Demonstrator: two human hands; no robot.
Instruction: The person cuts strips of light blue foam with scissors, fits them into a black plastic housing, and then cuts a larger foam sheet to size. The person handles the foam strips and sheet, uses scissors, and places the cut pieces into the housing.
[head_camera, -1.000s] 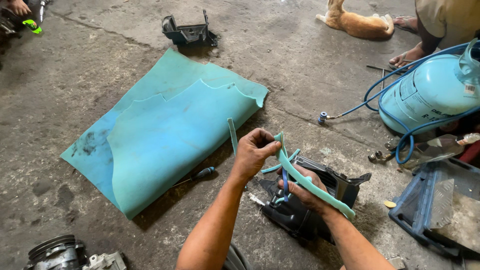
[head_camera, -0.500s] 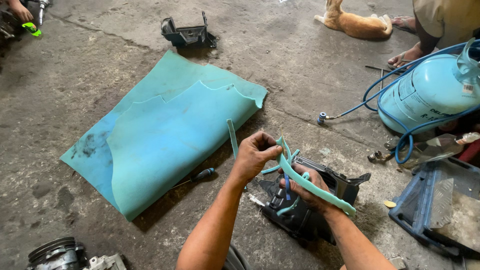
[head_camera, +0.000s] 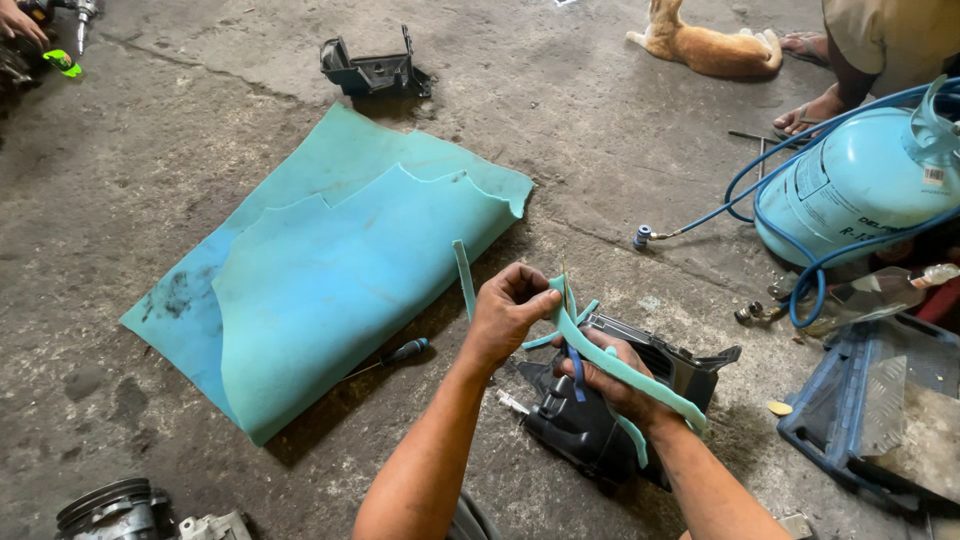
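Note:
My left hand (head_camera: 510, 312) is closed on the end of a thin teal foam strip (head_camera: 625, 368), pinching it near the top. My right hand (head_camera: 612, 375) holds the same strip lower down, where it drapes across my wrist, and seems to grip a small blue-handled tool too. Both hands hover over a black plastic housing (head_camera: 690, 362) that rests on the concrete floor. Another cut strip (head_camera: 463, 278) sticks up beside my left hand. A large teal foam sheet (head_camera: 330, 265) lies folded on the floor to the left, with a screwdriver (head_camera: 398, 353) at its edge.
A light blue gas cylinder (head_camera: 860, 185) with blue hoses lies at the right, above a blue tray (head_camera: 860, 420). Another black bracket (head_camera: 375, 70) sits at the top. A dog (head_camera: 710, 45) and a person's sandalled foot (head_camera: 815, 105) are at the top right. A compressor part (head_camera: 110, 510) is at bottom left.
My left hand has shifted slightly along the strip and curled tighter on it. The right hand and the housing stay about where they were.

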